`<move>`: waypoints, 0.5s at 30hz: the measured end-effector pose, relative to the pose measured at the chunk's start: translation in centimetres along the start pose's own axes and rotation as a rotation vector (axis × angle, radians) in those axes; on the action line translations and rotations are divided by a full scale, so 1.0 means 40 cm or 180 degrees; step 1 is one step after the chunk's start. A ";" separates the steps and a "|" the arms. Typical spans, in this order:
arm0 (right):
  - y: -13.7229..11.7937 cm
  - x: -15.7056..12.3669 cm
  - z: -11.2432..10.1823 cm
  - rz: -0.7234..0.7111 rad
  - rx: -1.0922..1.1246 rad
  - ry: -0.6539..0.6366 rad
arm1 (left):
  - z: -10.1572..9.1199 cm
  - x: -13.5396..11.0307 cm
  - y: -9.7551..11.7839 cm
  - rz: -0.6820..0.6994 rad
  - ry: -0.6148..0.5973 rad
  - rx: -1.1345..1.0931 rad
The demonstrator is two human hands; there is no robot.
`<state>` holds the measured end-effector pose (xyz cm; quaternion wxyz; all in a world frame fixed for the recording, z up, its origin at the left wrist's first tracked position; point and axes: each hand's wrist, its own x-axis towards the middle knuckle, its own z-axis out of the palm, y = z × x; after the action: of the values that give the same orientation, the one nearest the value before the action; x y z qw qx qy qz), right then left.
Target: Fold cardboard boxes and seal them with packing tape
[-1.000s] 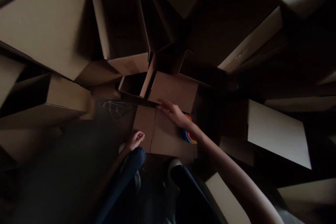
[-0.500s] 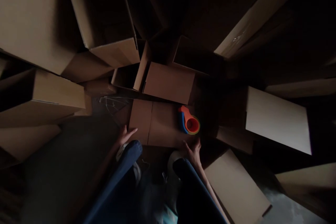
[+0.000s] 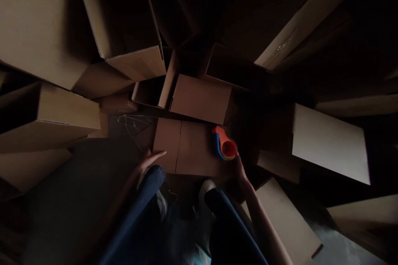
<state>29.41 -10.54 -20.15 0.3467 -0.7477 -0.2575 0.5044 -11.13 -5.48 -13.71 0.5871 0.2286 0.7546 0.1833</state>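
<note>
Two bare hands reach down at either end of a low brown cardboard box [image 3: 195, 149]. The fingers of the right hand [image 3: 241, 172] point forward at the box's right edge, the tips right up against the near right rim of an orange-and-blue tape dispenser [image 3: 222, 140]; in the dark, I cannot tell whether they grasp it, the box or nothing. The left hand [image 3: 148, 160] is at the box's left edge, thumb stretched over the top, the other fingers lost in shadow, so its grip cannot be told either. The dispenser sits on the right part of the box top, well apart from the left hand, its round end toward the right fingers. Nearer the viewer are bent knees in blue trousers [image 3: 144, 198] and a pale shoe [image 3: 207, 188]. Just beyond the box lies another brown carton [image 3: 200, 98], with a narrow open carton [image 3: 169, 85] to its left. Larger cartons crowd around, and grey floor [image 3: 77, 203] shows at left.
</note>
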 end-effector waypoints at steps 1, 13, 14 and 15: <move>-0.003 0.014 0.001 0.0033 0.0055 -0.0021 | 0.000 0.006 -0.005 -0.0047 0.0013 0.0023; -0.036 0.002 0.054 0.0157 0.0242 -0.0058 | -0.008 0.048 -0.032 0.0000 0.0236 -0.0023; -0.036 0.000 0.057 0.0130 0.0235 -0.0028 | -0.004 0.045 -0.032 0.0060 0.0270 -0.0053; -0.035 -0.001 0.060 0.0102 0.0221 0.0001 | 0.000 0.042 -0.033 0.0117 0.0315 -0.0063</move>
<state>27.12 -9.08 -19.62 0.3644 -0.7393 -0.2278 0.5184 -11.64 -5.63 -15.77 0.5479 0.2273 0.7765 0.2126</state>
